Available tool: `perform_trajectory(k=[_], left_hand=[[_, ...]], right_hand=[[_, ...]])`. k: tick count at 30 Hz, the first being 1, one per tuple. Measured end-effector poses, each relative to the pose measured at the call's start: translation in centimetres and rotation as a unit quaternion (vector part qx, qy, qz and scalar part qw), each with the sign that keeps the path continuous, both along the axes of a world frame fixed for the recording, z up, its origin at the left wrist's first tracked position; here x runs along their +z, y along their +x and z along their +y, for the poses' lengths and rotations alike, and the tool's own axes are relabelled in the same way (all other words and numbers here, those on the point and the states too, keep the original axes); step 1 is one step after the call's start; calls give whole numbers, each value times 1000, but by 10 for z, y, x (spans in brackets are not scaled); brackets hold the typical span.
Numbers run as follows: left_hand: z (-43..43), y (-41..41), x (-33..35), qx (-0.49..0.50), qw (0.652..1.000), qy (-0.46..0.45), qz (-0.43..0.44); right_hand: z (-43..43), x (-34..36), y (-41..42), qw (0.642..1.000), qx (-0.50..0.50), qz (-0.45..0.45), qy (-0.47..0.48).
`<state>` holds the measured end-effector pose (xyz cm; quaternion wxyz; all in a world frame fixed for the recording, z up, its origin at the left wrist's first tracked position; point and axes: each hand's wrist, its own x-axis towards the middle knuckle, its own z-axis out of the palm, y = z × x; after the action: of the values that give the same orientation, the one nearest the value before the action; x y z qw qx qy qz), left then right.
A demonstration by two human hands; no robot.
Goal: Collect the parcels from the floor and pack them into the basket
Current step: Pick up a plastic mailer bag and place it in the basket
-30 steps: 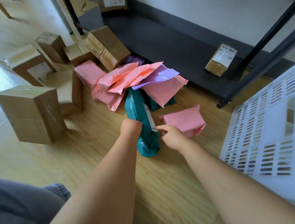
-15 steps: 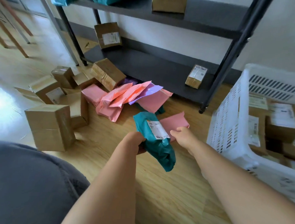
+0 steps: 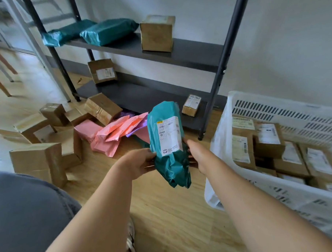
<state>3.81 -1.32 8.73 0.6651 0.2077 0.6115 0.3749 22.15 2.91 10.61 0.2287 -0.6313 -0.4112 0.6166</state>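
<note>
A white wall (image 3: 279, 45) is seen across the top. A dark metal shelf (image 3: 193, 52) is set against it. The wooden floor (image 3: 176, 221) is lit brightly at the left.

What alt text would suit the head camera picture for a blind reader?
A person's left hand and right hand hold a teal parcel with a white label above a wooden floor. To the right stands a white basket of cardboard boxes; pink parcels lie by a dark shelf rack.

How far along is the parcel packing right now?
Done: the white slotted plastic basket holds many labelled brown cardboard boxes. In hand: the left hand and right hand hold a teal plastic mailer bag, not yet in the basket. Left: pink plastic mailers and taped cardboard boxes on the wooden floor.
</note>
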Motion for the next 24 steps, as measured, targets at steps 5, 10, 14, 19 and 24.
perform_trajectory(k=[5, 10, 14, 19, 24], left_hand=[[15, 18, 25, -17, 997, 47, 64], [30, 47, 53, -1, 992, 91, 84], [39, 64, 74, -47, 976, 128, 172], [69, 87, 106, -58, 880, 252, 398], [91, 120, 140, -66, 764, 368, 526]], right_hand=[[10, 42, 24, 996, 47, 59, 51], [17, 74, 43, 988, 87, -23, 129], [26, 97, 65, 979, 87, -72, 168], [44, 137, 106, 956, 97, -137, 242], [52, 161, 168, 938, 97, -212, 256]])
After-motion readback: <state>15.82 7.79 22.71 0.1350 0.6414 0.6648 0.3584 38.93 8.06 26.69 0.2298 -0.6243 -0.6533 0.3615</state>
